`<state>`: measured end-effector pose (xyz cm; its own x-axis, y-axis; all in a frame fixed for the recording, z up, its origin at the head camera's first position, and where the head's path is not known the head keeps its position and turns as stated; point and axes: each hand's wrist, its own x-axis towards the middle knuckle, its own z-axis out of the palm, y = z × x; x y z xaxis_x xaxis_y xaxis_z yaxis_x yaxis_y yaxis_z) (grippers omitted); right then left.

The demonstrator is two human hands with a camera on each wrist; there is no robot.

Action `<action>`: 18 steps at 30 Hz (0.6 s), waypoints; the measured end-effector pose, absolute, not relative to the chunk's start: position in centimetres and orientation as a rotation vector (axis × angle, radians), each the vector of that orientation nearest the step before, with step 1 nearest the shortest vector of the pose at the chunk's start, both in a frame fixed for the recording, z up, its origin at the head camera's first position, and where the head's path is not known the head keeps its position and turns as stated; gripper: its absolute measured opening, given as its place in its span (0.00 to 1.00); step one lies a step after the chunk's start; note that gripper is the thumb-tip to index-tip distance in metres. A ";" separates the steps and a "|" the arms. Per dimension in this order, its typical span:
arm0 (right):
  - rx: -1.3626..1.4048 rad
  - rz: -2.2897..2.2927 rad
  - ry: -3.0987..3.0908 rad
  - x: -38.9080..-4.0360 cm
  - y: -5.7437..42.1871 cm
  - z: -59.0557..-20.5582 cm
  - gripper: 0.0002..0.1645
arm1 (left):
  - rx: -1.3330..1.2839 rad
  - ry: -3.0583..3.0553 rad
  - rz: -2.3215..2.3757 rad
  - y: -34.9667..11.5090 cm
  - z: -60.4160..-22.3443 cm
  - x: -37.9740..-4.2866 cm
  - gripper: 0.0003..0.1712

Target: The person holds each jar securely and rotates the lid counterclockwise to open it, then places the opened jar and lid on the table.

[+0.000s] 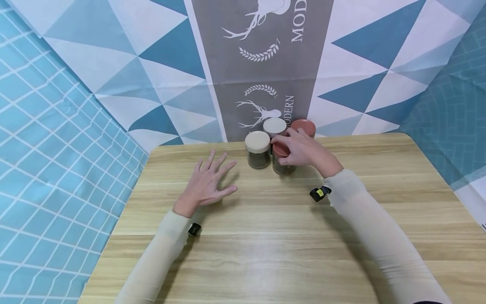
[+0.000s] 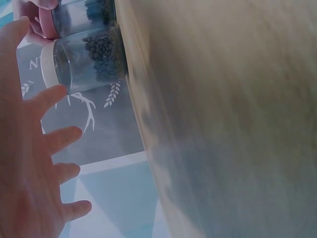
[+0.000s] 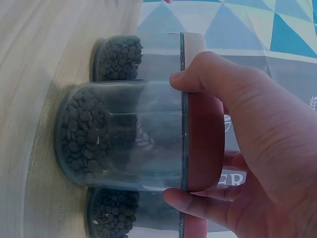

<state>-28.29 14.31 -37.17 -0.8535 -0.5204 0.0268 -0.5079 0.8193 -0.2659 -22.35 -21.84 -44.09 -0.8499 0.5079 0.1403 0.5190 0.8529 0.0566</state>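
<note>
My right hand (image 1: 305, 152) grips the front-right glass jar (image 3: 124, 134) by its red lid (image 3: 205, 144), thumb on one side and fingers on the other. Dark, flat, bean-like pieces fill the bottom of this upright jar. Just left of it stands a cream-lidded jar (image 1: 258, 145), also part-filled with dark pieces (image 2: 102, 54). Behind them are a white-lidded jar (image 1: 274, 125) and a second red-lidded jar (image 1: 305, 126), partly hidden by my right hand. My left hand (image 1: 206, 181) holds nothing; its fingers are spread over the table, left of the cream-lidded jar.
The jars are grouped at the far edge of the wooden table (image 1: 258, 245), close to a patterned cloth backdrop (image 1: 171, 76). Blue tile-patterned cloth (image 1: 49, 169) hangs at the left. A small black camera (image 1: 320, 194) sits at my right wrist, another (image 1: 195, 229) at my left.
</note>
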 end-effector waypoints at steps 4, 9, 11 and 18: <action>-0.856 -0.420 2.962 -28.3 14.3 -37.2 0.38 | -0.803 -2.912 -0.130 -22.0 -43.9 -22.2 0.52; -0.886 -0.421 2.974 -28.5 14.4 -37.4 0.37 | -0.793 -2.913 -0.130 -22.1 -43.7 -22.2 0.52; -0.890 -0.423 2.975 -28.6 14.3 -37.4 0.37 | -0.792 -2.919 -0.128 -22.1 -43.7 -22.2 0.52; -0.912 -0.450 2.973 -28.6 14.2 -36.9 0.37 | -0.795 -2.919 -0.133 -22.1 -43.8 -22.1 0.53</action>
